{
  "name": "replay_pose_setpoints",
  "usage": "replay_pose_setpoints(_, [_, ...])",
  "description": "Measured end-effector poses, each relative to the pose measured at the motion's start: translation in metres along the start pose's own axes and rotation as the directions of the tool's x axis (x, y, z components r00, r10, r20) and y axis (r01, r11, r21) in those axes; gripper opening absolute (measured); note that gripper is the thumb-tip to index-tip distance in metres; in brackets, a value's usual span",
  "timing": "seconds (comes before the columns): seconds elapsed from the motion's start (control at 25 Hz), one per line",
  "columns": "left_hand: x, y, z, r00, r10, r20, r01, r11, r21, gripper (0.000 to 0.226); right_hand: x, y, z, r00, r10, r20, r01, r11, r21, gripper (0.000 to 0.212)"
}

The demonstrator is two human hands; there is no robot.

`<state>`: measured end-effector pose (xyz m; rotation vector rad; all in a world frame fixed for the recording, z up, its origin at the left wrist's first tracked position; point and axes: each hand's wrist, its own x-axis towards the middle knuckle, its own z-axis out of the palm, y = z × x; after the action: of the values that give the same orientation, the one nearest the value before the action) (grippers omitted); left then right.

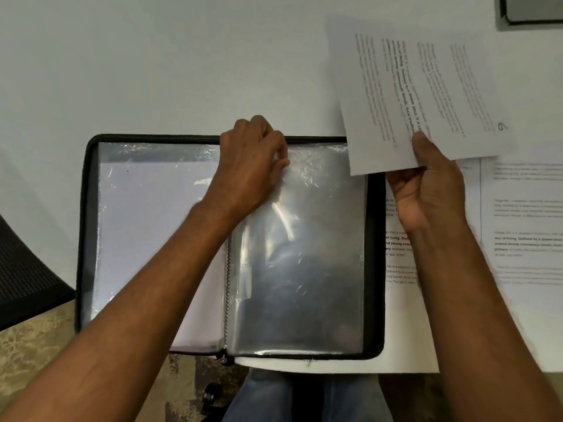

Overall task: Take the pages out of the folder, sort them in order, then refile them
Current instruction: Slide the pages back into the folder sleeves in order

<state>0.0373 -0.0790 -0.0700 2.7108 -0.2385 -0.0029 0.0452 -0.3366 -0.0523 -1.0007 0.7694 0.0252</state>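
The folder [88, 226] lies open across the middle of the frame, black zip edge all round, its clear sleeves catching the light. The left hand [254, 159] sits at the top centre, fingers curled and pinching the upper edge of the empty sleeve [301, 248] on the right-hand half, seemingly to open its mouth, though glare hides whether the film has actually parted. The right hand [429, 184] holds a printed page [420, 92] up at the upper right, thumb on top and fingers curled under its lower edge; a handwritten mark, perhaps a 6, shows by its corner. More loose pages [524, 214] lie on the white table [152, 56] at the right edge of the frame, beside the folder.

This looks like the refiling stage. To do it well, spread the sleeve's mouth properly first, turn the page square to the opening, and feed one corner in before sliding the rest, so the paper doesn't buckle against the plastic.
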Motion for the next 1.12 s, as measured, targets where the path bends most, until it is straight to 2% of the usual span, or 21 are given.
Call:
replay_pose_setpoints(0.2, [0.008,0.000,0.006,0.996,0.087,0.036,-0.083,0.992,-0.098,0.009,0.012,-0.004,0.016,0.999,-0.040,0.028,0.041,0.999,-0.010,0.050])
replay_pose_setpoints(0.36, [0.006,-0.003,0.010,0.991,0.128,0.030,-0.125,0.988,-0.092,0.006,0.021,-0.006,0.018,0.996,-0.085,-0.016,0.085,0.996,-0.032,0.047])
replay_pose_setpoints(0.64, [-0.007,-0.006,0.022,0.994,0.090,0.054,-0.085,0.993,-0.084,0.007,0.039,0.000,0.036,0.982,-0.184,-0.030,0.179,0.976,-0.122,0.037])
replay_pose_setpoints(0.8, [-0.002,-0.004,0.022,0.994,0.081,0.074,-0.076,0.995,-0.068,0.006,0.046,0.012,0.054,0.964,-0.262,0.053,0.268,0.943,-0.198,0.033])
replay_pose_setpoints(0.92, [0.002,-0.004,0.020,0.994,0.078,0.081,-0.074,0.996,-0.052,0.007,0.049,0.018,0.061,0.926,-0.329,0.186,0.372,0.880,-0.294,0.029])
replay_pose_setpoints(1.12, [0.009,-0.001,0.008,0.994,0.100,0.055,-0.095,0.992,-0.089,0.015,0.052,0.015,0.059,0.879,-0.272,0.391,0.430,0.805,-0.408,0.026])
